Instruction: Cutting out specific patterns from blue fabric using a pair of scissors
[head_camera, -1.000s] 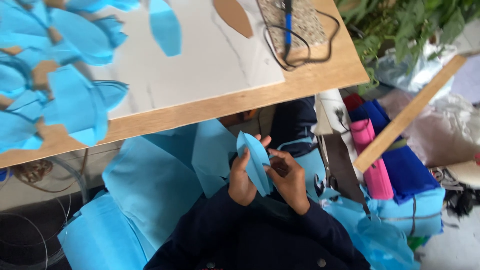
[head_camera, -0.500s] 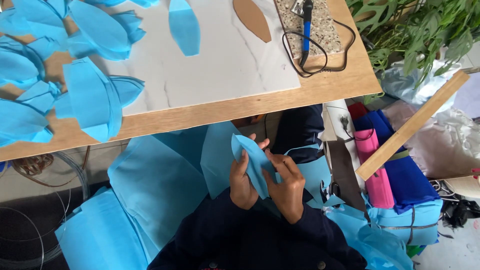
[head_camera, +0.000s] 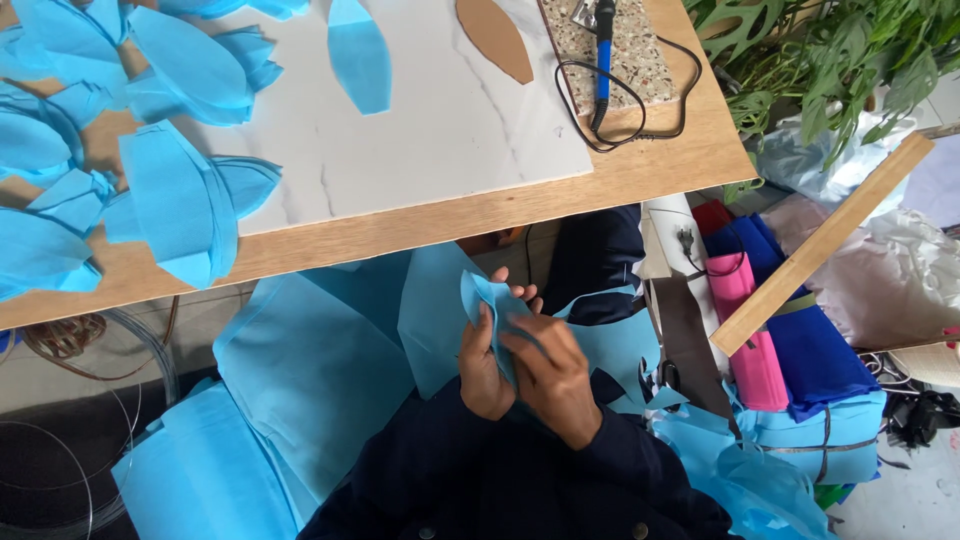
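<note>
Fingers (head_camera: 520, 296) of the left hand (head_camera: 484, 362) are curled around the back of a blue petal-shaped fabric piece (head_camera: 487, 300), while the right hand (head_camera: 552, 372) is laid over its front, fingers pressed together and flat against the cloth; a pinch at the tips cannot be made out. The piece is held upright between both palms, just below the edge of the wooden table (head_camera: 520, 205), above the lap, apparently so that its folded edges are kept aligned.

Larger sheets of blue fabric (head_camera: 320, 370) are draped over the knees beneath the hands, within easy reach. On the table, a white marble-patterned board (head_camera: 440, 130) is set as a work surface; a single blue petal (head_camera: 358, 55) and a brown cardboard template (head_camera: 495, 38) of similar shape are laid on it. A pile of finished blue petals (head_camera: 110, 150) is gathered on the left part of the table. A blue-handled corded tool (head_camera: 602, 50) is rested on a speckled slab (head_camera: 640, 50), probably to keep its tip off the wood.
</note>
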